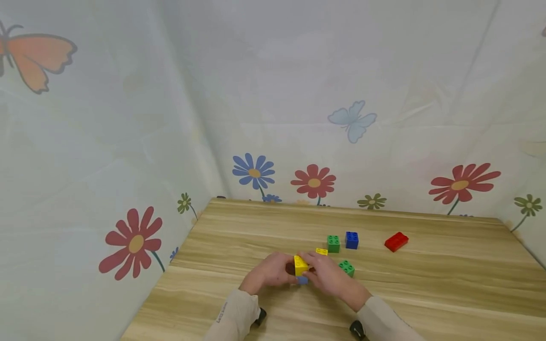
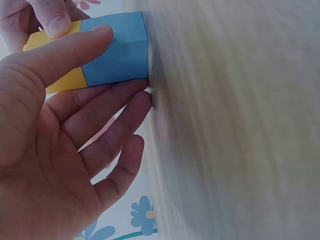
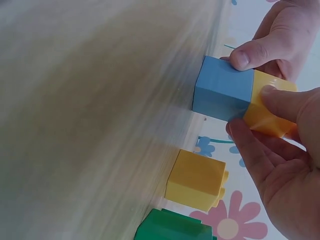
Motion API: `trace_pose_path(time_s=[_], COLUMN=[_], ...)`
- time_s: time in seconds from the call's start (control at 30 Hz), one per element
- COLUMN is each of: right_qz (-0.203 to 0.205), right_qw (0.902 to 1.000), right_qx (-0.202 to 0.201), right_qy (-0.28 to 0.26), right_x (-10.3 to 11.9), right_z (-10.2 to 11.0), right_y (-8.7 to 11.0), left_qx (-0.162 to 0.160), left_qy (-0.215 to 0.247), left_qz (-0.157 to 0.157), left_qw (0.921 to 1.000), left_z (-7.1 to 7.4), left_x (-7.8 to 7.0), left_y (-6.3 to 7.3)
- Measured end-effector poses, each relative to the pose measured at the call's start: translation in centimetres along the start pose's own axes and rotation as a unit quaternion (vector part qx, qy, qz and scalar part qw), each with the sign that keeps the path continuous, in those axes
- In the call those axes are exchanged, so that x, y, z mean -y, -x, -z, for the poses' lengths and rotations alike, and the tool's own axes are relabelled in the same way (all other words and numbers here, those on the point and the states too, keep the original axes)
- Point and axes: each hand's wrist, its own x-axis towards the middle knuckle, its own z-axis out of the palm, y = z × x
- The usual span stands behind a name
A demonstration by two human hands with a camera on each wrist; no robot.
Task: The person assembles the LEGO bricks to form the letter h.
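Near the front of the table, a light blue toy brick point(image 1: 302, 280) stands with a yellow brick point(image 1: 300, 266) on top of it, their faces meeting with no gap that I can see. My left hand point(image 1: 275, 269) pinches the light blue brick between thumb and fingers, low down by the tabletop, as the left wrist view shows. From the other side my right hand point(image 1: 330, 274) grips the yellow brick, its thumb on one face and a fingertip near the seam in the right wrist view. The studs between the two bricks are hidden.
Beyond my right hand are another yellow brick point(image 1: 322, 251), a green brick point(image 1: 333, 244) and a dark blue brick point(image 1: 351, 240). A second green brick point(image 1: 346, 268) lies close by that hand. Farther right is a red brick point(image 1: 396, 241). A flowered cloth point(image 1: 281, 142) hangs behind the wooden table point(image 1: 448, 284).
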Motion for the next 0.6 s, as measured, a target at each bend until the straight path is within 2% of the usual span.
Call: trace_pose_path(time_s=[0.2, 0.43, 0.6], right_qz=[-0.004, -0.011, -0.018], right_qw=[0.9999, 0.9997, 0.9987], right_qx=[-0.007, -0.018, -0.032], right_qy=[-0.015, -0.015, -0.036], right_x=[0.15, 0.56, 0.55], right_z=[-0.23, -0.49, -0.81], right_y=[-0.03, -0.42, -0.44], left_qx=[-0.001, 0.006, 0.005], left_qy=[0.008, 0.046, 0.052], left_qz=[0.000, 0.003, 0.004], left_qw=[1.0000, 0.9989, 0.9986], left_z=[0.03, 0.39, 0.37], left_x=[-0.09, 0.01, 0.29], left_y=[0.20, 0.50, 0.64])
